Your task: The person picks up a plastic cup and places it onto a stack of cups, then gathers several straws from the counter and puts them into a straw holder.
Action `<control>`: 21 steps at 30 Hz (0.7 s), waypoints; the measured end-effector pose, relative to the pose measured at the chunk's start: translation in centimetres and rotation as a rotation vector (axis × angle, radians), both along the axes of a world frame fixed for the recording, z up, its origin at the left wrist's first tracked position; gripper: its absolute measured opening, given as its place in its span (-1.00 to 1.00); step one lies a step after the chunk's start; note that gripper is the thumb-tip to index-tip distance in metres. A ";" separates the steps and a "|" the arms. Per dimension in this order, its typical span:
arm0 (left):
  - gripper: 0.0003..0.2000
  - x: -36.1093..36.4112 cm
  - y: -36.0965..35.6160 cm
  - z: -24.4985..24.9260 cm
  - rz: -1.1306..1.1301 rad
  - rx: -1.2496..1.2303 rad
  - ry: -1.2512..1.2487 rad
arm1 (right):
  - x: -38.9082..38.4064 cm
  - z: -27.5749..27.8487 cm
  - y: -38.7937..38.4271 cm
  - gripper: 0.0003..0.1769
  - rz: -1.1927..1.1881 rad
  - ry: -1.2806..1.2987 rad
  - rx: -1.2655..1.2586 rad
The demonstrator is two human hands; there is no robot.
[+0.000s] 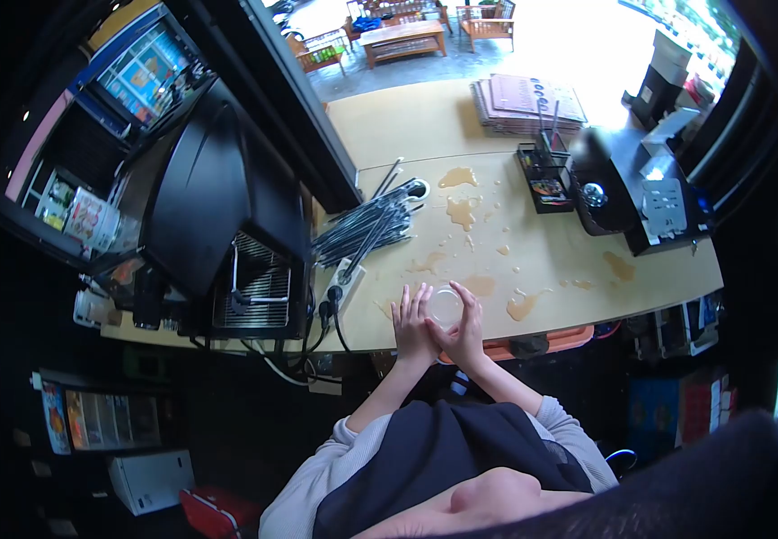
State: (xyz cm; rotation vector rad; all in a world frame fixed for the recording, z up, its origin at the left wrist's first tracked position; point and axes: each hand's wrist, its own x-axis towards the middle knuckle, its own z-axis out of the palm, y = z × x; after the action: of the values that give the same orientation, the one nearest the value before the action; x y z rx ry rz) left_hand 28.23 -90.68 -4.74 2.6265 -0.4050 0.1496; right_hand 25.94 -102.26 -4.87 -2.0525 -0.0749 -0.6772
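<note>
At the near edge of the wooden counter, a clear round cup sits between my two hands. My right hand curves its thumb and fingers around the cup's right side. Against the left side lies my left hand, its fingers long and pointing away from me. The two hands meet at the near side of the cup. Light-brown liquid is spilled in several puddles, one puddle farther back and another puddle to the right of my right hand. The base of the cup is hidden.
Left of my hands lie wrapped straws, a tape roll and a power strip with cables. A black machine stands farther left. Menus, a black organizer and a black box occupy the back right.
</note>
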 end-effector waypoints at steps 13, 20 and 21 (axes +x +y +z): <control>-0.12 -9.2 14.1 3.0 0.220 0.059 -0.048 | -6.9 2.8 12.2 -0.10 0.347 -0.010 -0.109; -0.15 -20.3 26.3 3.1 0.449 0.115 0.031 | -15.0 2.2 24.7 -0.05 0.568 -0.002 -0.078; -0.17 -22.1 27.9 3.0 0.492 0.114 0.035 | -16.2 2.0 26.6 -0.05 0.615 -0.005 -0.081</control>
State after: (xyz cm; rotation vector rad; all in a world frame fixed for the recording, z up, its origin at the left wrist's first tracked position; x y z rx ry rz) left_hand 6.14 -62.76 -1.70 2.7868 0.2594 0.2443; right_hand 9.75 -75.61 -2.92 -1.9518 -0.7134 -0.2941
